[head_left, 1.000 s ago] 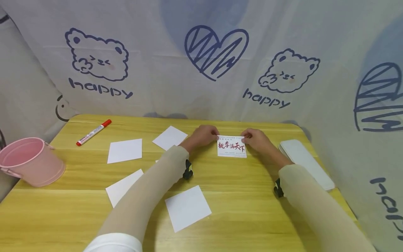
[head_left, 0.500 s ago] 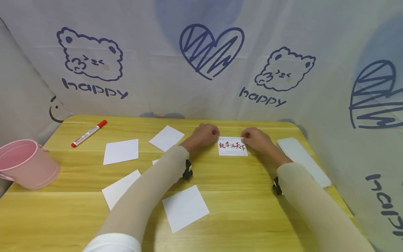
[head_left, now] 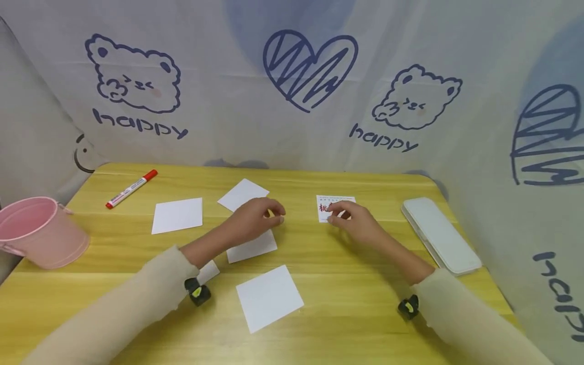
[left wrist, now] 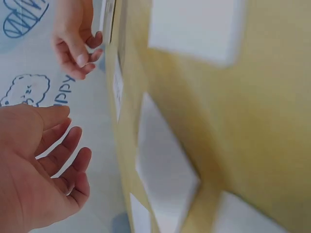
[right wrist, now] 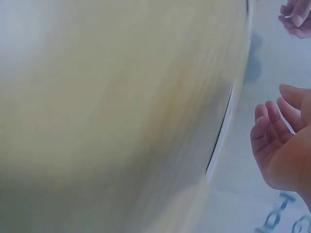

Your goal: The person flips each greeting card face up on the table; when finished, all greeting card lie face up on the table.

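A white card (head_left: 323,209) printed with red Chinese characters lies flat near the far edge of the table, partly covered by my right hand in the head view. That right hand (head_left: 359,223) is over the card's near right part, its fingers loosely bent and nothing between them; the right wrist view shows the same hand (right wrist: 284,141) bare. My left hand (head_left: 253,220) hovers over blank white cards, thumb and fingers apart and holding nothing. One blank card (head_left: 253,247) is below it, another (head_left: 242,193) behind it. In the left wrist view the left hand (left wrist: 43,167) has relaxed fingers.
More blank cards lie about: one on the left (head_left: 177,216), one in front (head_left: 270,299), and one (head_left: 208,271) mostly behind the left wrist. A red-capped marker (head_left: 131,189) and pink bucket (head_left: 45,233) are at left. A white case (head_left: 441,234) lies at right.
Both hands have come away from the printed card's upper corners. The left hand has drawn back to the left and nearer; the right has shifted left and nearer. The printed card stays lying there.
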The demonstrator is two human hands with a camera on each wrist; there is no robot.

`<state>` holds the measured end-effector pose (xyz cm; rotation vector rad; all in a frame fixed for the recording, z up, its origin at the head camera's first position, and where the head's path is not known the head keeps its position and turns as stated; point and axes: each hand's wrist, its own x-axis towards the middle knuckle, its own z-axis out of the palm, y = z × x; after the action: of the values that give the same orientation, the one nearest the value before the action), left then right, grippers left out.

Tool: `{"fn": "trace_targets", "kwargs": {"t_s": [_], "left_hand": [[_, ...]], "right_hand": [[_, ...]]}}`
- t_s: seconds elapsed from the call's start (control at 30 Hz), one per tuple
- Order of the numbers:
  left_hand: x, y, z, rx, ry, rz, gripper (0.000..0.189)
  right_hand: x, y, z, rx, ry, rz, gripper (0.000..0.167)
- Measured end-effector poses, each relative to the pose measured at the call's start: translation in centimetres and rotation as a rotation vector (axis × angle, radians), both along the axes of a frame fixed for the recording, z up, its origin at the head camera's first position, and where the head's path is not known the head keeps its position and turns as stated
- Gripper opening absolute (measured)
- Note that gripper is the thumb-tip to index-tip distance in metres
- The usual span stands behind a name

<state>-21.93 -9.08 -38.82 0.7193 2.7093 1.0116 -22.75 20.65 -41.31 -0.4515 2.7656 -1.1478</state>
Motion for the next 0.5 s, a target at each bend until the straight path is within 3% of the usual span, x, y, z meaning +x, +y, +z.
{"fn": "trace_targets", "kwargs": {"t_s": [0.1, 0.23, 0.5], "left_hand": [[2.5, -1.6, -0.3, 0.053, -0.011, -0.018, 0.02], [5.4, -3.1, -1.0, 0.057, -0.037, -0.002, 0.015], [10.1, -5.5, -2.4, 0.027, -0.115, 0.122, 0.013]], "right_hand": [[1.7, -1.1, 0.1, -0.039, -0.012, 0.06, 0.027], [3.7, -2.8, 0.0, -0.051, -0.04, 0.153, 0.029], [6.9, -5.9, -1.5, 0.007, -0.067, 0.267, 0.026]]}}
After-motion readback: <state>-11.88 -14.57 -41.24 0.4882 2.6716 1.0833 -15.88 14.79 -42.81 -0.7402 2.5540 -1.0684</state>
